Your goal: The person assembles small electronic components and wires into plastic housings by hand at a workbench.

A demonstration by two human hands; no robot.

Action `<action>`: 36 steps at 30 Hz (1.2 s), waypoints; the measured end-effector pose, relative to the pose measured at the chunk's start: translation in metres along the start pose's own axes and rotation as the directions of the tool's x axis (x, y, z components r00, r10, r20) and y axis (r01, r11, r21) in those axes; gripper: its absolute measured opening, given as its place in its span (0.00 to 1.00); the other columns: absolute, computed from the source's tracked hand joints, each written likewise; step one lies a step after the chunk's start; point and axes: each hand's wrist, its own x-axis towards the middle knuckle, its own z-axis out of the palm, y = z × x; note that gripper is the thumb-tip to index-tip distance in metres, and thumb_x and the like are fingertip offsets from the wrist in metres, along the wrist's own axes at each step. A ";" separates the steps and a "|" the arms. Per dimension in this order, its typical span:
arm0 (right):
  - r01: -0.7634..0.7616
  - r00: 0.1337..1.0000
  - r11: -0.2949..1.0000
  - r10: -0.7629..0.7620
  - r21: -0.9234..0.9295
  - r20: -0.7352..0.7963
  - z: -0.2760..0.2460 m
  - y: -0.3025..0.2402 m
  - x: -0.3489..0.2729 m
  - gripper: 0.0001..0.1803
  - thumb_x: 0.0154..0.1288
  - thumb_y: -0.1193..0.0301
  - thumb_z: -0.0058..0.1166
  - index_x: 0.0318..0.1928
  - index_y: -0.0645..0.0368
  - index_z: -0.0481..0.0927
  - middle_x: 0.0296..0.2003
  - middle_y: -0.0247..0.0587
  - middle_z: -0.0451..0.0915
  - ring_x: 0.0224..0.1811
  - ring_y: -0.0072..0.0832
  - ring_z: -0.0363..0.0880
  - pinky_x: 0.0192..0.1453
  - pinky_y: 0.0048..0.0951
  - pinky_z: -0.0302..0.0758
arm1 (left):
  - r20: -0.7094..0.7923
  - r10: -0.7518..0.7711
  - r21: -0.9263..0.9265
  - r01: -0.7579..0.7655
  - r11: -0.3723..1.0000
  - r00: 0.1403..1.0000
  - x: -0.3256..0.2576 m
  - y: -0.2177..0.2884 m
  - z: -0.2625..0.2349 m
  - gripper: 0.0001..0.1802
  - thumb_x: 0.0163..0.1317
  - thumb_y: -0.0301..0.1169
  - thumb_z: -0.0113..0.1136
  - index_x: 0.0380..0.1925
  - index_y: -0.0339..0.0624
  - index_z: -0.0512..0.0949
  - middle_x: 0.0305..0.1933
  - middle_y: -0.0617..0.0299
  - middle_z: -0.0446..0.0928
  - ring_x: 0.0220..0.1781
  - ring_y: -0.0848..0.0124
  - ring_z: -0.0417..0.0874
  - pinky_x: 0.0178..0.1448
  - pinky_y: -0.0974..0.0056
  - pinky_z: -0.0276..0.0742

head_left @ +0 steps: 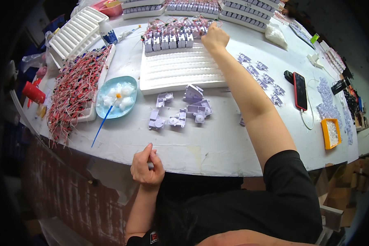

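My right hand (pixel 215 37) reaches to the far right end of the white foam tray (pixel 180 71), beside the rows of small lilac-grey plastic units with thin red wires (pixel 170 41). Its fingers are curled, and whatever they hold is hidden. Close to the table's front edge, my left hand (pixel 147 167) is closed, thumb side up; a bit of something greyish shows in its curl, too little to name. Between the hands lie several loose lilac plastic housings (pixel 178 117), some open side up.
At left are a blue dish (pixel 129 108) of white blobs with a blue stick (pixel 101 128), a heap of red-wired parts (pixel 80 82) and a white bottle (pixel 107 33). At right lie more lilac pieces (pixel 268 78), a cabled phone (pixel 300 92) and a yellow box (pixel 324 137). Loaded trays (pixel 250 18) stand behind.
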 end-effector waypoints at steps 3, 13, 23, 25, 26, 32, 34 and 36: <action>-0.105 0.994 0.993 0.103 0.062 0.033 -0.001 -0.005 -0.001 0.25 0.54 0.59 0.64 0.47 0.64 0.75 0.34 0.49 0.87 0.38 0.43 0.88 0.41 0.39 0.81 | -0.013 0.002 -0.009 -0.003 1.000 1.000 0.001 0.001 0.001 0.13 0.59 0.13 0.59 0.44 0.29 0.80 0.27 0.58 0.81 0.22 0.69 0.78 0.27 0.68 0.76; -0.098 0.995 0.995 0.097 0.028 0.023 -0.001 0.004 -0.006 0.26 0.58 0.60 0.65 0.51 0.63 0.73 0.36 0.49 0.87 0.41 0.43 0.88 0.44 0.40 0.82 | -0.049 0.039 -0.016 -0.040 0.999 0.998 -0.002 -0.001 0.001 0.13 0.58 0.13 0.58 0.44 0.29 0.80 0.27 0.58 0.80 0.23 0.67 0.79 0.27 0.67 0.76; -0.056 0.998 0.967 0.059 0.250 -0.008 -0.031 0.070 0.020 0.20 0.57 0.60 0.65 0.52 0.44 0.85 0.38 0.40 0.88 0.43 0.41 0.87 0.50 0.39 0.80 | -0.069 0.049 -0.053 -0.052 0.997 0.996 0.001 -0.005 0.000 0.15 0.57 0.12 0.58 0.45 0.29 0.80 0.27 0.58 0.79 0.23 0.67 0.79 0.28 0.67 0.76; -0.099 0.995 0.966 0.093 0.240 0.036 -0.009 0.090 0.034 0.20 0.56 0.57 0.66 0.49 0.48 0.87 0.40 0.43 0.88 0.45 0.39 0.87 0.53 0.38 0.79 | -0.080 0.066 -0.050 -0.070 0.996 0.995 0.002 -0.004 0.002 0.14 0.56 0.12 0.58 0.44 0.28 0.80 0.27 0.57 0.79 0.23 0.67 0.78 0.27 0.67 0.76; -0.155 0.984 0.912 0.109 0.381 0.139 0.009 0.103 0.044 0.21 0.56 0.55 0.67 0.48 0.50 0.88 0.40 0.44 0.88 0.47 0.39 0.86 0.53 0.37 0.78 | -0.084 0.069 -0.060 -0.074 0.995 0.994 0.003 -0.003 0.004 0.14 0.56 0.12 0.58 0.44 0.28 0.80 0.27 0.57 0.79 0.23 0.67 0.78 0.27 0.67 0.76; -0.187 0.970 0.902 0.106 0.390 0.221 0.010 0.073 0.030 0.26 0.54 0.48 0.67 0.40 0.59 0.90 0.34 0.49 0.88 0.39 0.42 0.87 0.49 0.36 0.79 | -0.061 0.064 -0.038 -0.066 0.997 0.996 -0.003 -0.004 0.000 0.14 0.57 0.12 0.58 0.44 0.27 0.80 0.27 0.57 0.79 0.22 0.67 0.78 0.27 0.67 0.76; -0.164 0.974 0.917 0.093 0.365 0.204 0.004 0.063 0.030 0.24 0.53 0.50 0.67 0.37 0.59 0.90 0.32 0.49 0.88 0.38 0.42 0.87 0.47 0.37 0.79 | -0.051 0.049 -0.014 -0.050 0.999 0.997 -0.001 -0.001 -0.001 0.13 0.61 0.14 0.57 0.45 0.30 0.79 0.26 0.57 0.80 0.23 0.68 0.80 0.28 0.68 0.76; -0.141 0.979 0.931 0.080 0.337 0.189 0.003 0.059 0.034 0.23 0.51 0.51 0.68 0.34 0.60 0.89 0.30 0.49 0.87 0.37 0.43 0.87 0.46 0.38 0.80 | -0.055 0.053 -0.016 -0.054 0.998 0.997 -0.001 -0.001 0.001 0.12 0.61 0.14 0.57 0.45 0.30 0.79 0.26 0.57 0.80 0.23 0.68 0.80 0.28 0.68 0.77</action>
